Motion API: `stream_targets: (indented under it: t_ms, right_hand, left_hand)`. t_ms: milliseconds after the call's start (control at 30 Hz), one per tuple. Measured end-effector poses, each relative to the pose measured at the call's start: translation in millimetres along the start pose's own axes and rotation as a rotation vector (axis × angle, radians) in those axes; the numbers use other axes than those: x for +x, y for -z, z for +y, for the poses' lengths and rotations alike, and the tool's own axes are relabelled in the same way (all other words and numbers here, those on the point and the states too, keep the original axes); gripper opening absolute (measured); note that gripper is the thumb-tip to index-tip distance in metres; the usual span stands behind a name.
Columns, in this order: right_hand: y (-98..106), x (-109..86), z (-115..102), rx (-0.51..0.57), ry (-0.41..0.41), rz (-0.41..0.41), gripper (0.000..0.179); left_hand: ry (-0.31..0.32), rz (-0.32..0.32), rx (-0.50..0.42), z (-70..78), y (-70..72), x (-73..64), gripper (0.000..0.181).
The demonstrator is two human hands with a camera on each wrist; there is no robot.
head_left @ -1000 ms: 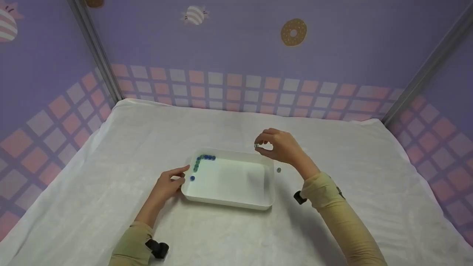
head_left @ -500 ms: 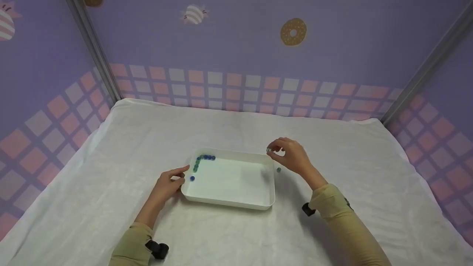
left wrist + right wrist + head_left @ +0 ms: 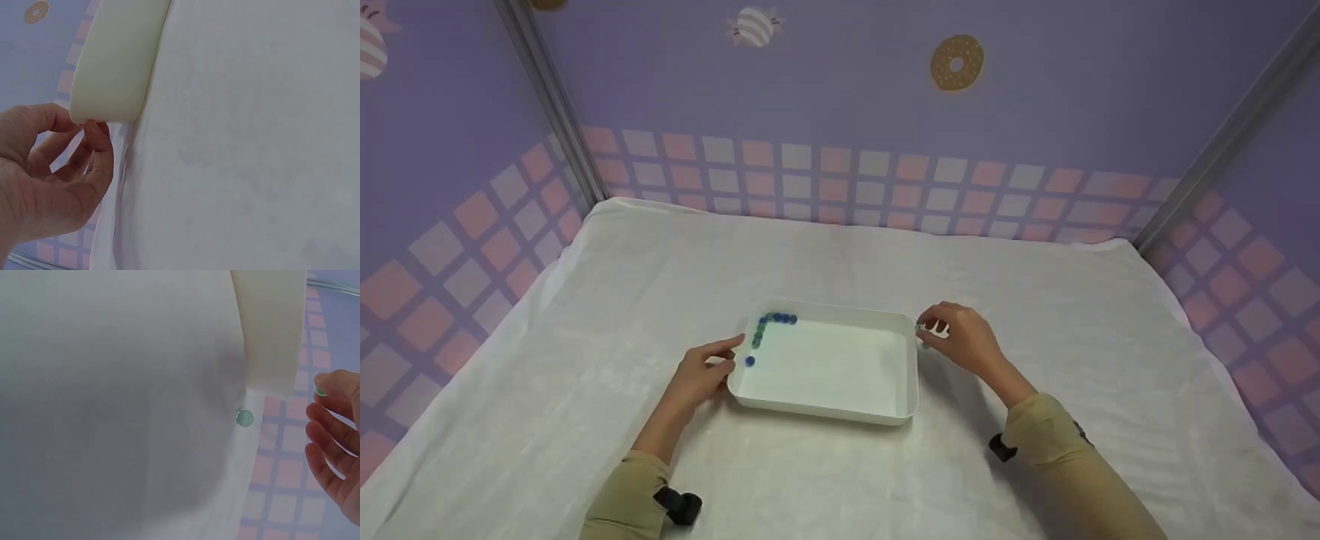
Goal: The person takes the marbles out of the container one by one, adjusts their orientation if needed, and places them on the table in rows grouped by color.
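My right hand [image 3: 964, 337] pinches a small green glass marble [image 3: 320, 390] between thumb and index finger, just outside the back right corner of a white rectangular tray [image 3: 907, 386]. Its other fingers are loosely bent. Below it, a second greenish marble [image 3: 244, 418] lies on the cloth beside the tray; the hand partly hides it in the head view. At the tray's left end, the index finger and thumb of my left hand [image 3: 701, 375] touch the rim from outside, spaced apart. Inside the tray, several green and blue marbles [image 3: 760, 330] line the back left corner.
A lone blue marble [image 3: 750, 361] sits near the tray's left wall, apart from the row. White cloth [image 3: 840, 480] covers the table, and purple patterned panels [image 3: 840, 97] rise behind it and at both sides.
Carrying its marble, my right hand has moved right and nearer to me, from beyond the tray's back edge to above the loose marble. The left hand and tray have stayed put.
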State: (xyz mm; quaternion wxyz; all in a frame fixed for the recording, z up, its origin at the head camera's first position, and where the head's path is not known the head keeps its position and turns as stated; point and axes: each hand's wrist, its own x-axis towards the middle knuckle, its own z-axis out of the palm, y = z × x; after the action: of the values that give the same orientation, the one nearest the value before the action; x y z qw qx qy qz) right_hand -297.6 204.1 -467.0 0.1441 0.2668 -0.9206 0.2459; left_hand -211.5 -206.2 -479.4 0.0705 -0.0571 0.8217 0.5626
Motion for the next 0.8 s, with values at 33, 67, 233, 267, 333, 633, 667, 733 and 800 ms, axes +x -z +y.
stream_targets:
  t_ms: [33,67,233,267,333,633,667,733,800]
  right_hand:
    - [-0.4,-1.8,0.8,-0.007,-0.005,-0.003,0.009]
    - [-0.9,-3.3,1.6,-0.012,-0.010,-0.006,0.009]
    - [-3.2,-9.6,5.6,-0.027,-0.038,-0.030,0.009]
    - [-3.8,-10.7,6.2,-0.032,-0.046,-0.037,0.009]
    - [-5.2,-12.7,7.7,-0.040,-0.059,-0.058,0.009]
    - [-8.5,-18.0,9.7,-0.062,-0.136,-0.152,0.011]
    - [-8.5,-18.2,9.5,-0.062,-0.142,-0.157,0.010]
    - [-8.5,-19.0,9.5,-0.064,-0.149,-0.167,0.011]
    - [-8.8,-19.9,9.5,-0.073,-0.148,-0.177,0.011]
  left_hand:
    - [0.004,0.002,-0.001,-0.1,-0.2,0.3,0.047]
    - [0.007,0.003,-0.002,-0.3,-0.4,0.5,0.047]
    - [0.009,0.001,-0.010,-1.5,-1.4,1.8,0.047]
    - [0.009,0.002,-0.013,-1.4,-1.3,2.0,0.047]
    - [0.006,0.000,-0.013,-1.3,-0.9,2.2,0.047]
    - [0.002,-0.009,-0.013,-0.6,-0.3,1.1,0.047]
    - [0.001,-0.009,-0.017,-0.8,-0.4,1.1,0.047]
    - [-0.006,-0.012,-0.020,-1.5,-0.1,1.2,0.047]
    - [-0.014,-0.015,-0.023,-2.0,0.4,1.1,0.046]
